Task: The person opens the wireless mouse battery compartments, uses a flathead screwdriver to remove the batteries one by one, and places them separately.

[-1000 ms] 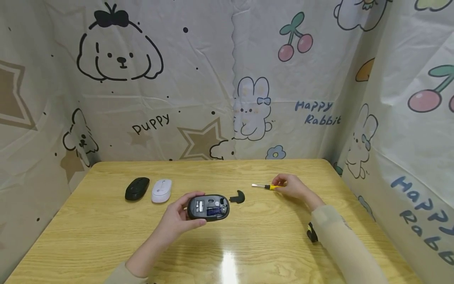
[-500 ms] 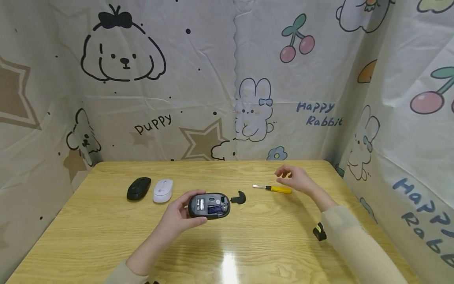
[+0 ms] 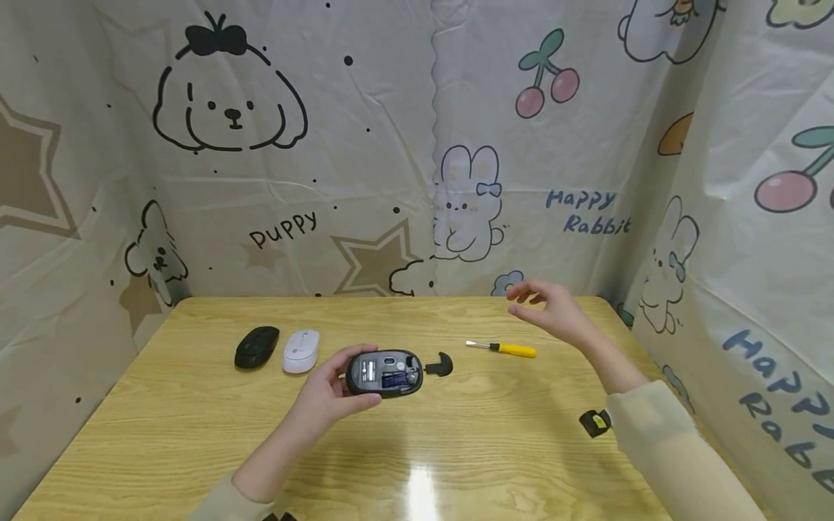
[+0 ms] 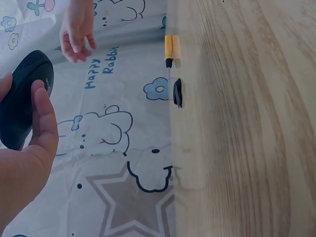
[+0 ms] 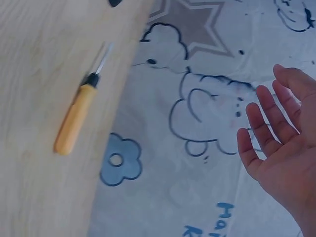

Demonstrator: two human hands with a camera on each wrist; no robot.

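My left hand (image 3: 329, 391) grips a black computer mouse (image 3: 386, 373) by its end, with its underside and uncovered battery bay facing up in the head view. Thumb and fingers hold its opposite long sides; in the left wrist view the dark mouse (image 4: 24, 101) shows its smooth back. Raised above the far right of the table, my right hand (image 3: 550, 311) is empty, its fingers loosely bent. Below it on the table lies a screwdriver (image 3: 504, 349) with a yellow handle. A black hook-shaped cover piece (image 3: 440, 365) lies just right of the mouse in the head view.
At the back left of the wooden table (image 3: 456, 441) sit a black mouse (image 3: 257, 347) and a white mouse (image 3: 301, 351). A small black piece with a yellow-green mark (image 3: 596, 422) lies beside the right sleeve. A printed cloth (image 3: 378, 145) hangs behind and around the table.
My right hand let go of the screwdriver, leaving it on the table, and rose up and away from it. The left hand still holds the mouse, lifted very slightly.
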